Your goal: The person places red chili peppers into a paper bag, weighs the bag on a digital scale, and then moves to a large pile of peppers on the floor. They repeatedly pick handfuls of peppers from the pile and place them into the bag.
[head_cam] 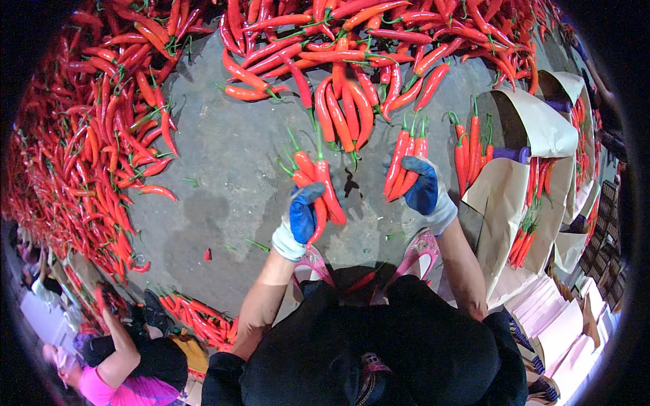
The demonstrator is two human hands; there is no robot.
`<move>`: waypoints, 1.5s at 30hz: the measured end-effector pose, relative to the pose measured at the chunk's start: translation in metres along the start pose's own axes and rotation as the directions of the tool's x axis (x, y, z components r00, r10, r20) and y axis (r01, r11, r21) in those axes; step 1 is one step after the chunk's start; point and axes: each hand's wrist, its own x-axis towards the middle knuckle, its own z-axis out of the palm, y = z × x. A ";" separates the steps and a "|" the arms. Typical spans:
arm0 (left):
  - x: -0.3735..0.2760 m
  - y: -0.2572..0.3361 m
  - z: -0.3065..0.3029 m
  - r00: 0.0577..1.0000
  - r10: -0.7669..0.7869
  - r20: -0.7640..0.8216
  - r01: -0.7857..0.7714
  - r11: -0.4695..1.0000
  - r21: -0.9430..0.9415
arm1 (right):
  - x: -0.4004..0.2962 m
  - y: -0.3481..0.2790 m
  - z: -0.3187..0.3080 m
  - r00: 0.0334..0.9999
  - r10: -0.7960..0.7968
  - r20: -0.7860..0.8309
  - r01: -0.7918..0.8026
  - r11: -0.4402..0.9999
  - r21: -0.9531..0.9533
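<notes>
My left hand (304, 208), in a blue and white work glove, is closed around several red chili peppers (320, 182) whose green stems point away from me. In my right hand (422, 188), gloved the same way, is a small bunch of red chilies (403, 160), stems also pointing away. On the grey floor (228, 147) beyond and between the hands lies a loose group of red chilies (345, 111). To the right of my right hand, more chilies (472, 147) lie side by side with their stems pointing away.
A large heap of red chilies (86, 137) curves around the left and far side. At the right stand open paper-lined bags (551, 122) with chilies, beside stacked paper sheets (548, 314). Another pile of chilies (198, 317) lies at lower left, near a person in a pink top (127, 388).
</notes>
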 end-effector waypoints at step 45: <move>-0.035 0.010 -0.003 0.960 0.257 -0.112 -0.222 0.941 0.254 | 0.031 -0.012 0.124 0.911 -0.236 0.337 0.176 -0.517 -0.838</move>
